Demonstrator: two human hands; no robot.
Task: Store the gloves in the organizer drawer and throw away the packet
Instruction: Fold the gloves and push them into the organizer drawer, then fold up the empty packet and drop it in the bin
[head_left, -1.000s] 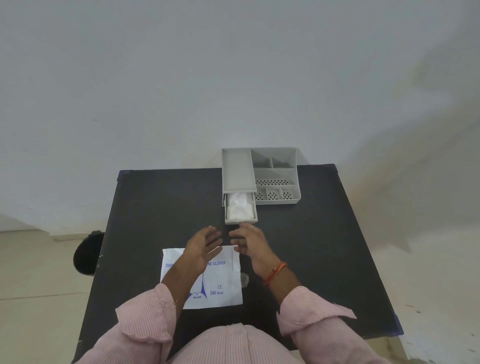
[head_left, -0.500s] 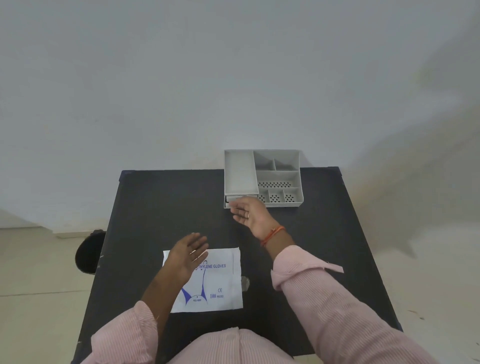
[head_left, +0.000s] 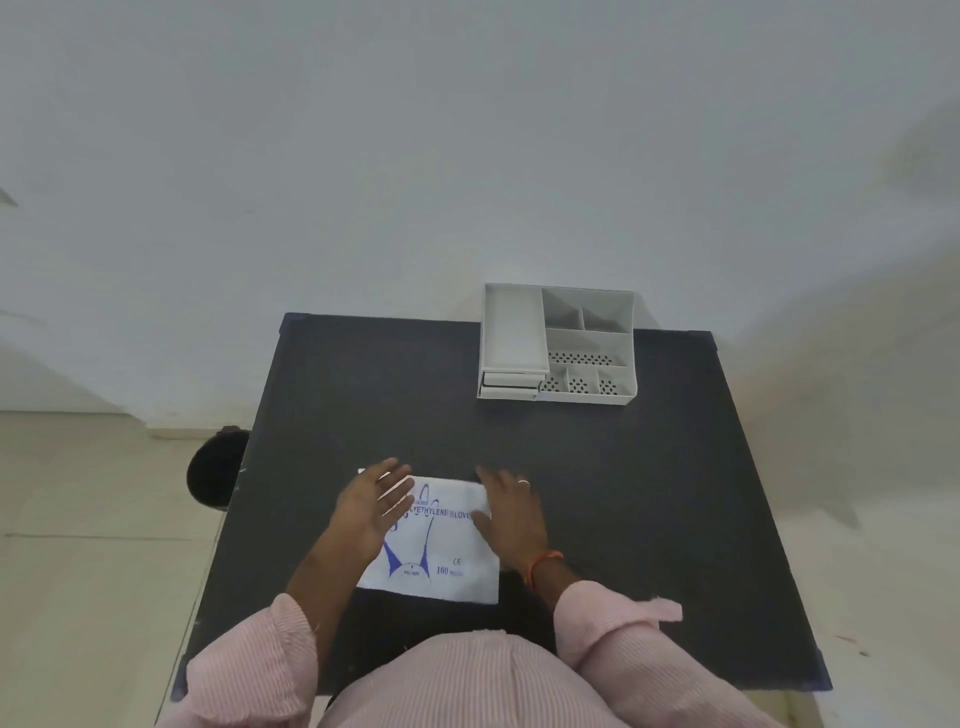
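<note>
A flat white glove packet (head_left: 441, 551) with blue print lies on the black table (head_left: 649, 493) near the front edge. My left hand (head_left: 371, 512) rests over the packet's left side, fingers spread. My right hand (head_left: 511, 514) lies on its right upper corner, fingers apart. The grey organizer (head_left: 558, 343) stands at the back of the table; its drawer (head_left: 509, 384) at the lower left is pushed in, so the gloves are hidden.
A black round bin (head_left: 215, 475) stands on the floor just left of the table. A pale wall rises behind the table. Tiled floor lies to both sides.
The drawer, open with white gloves showing a second ago, was pushed shut by my right hand. That hand then came back to the packet; my left hand stayed on it.
</note>
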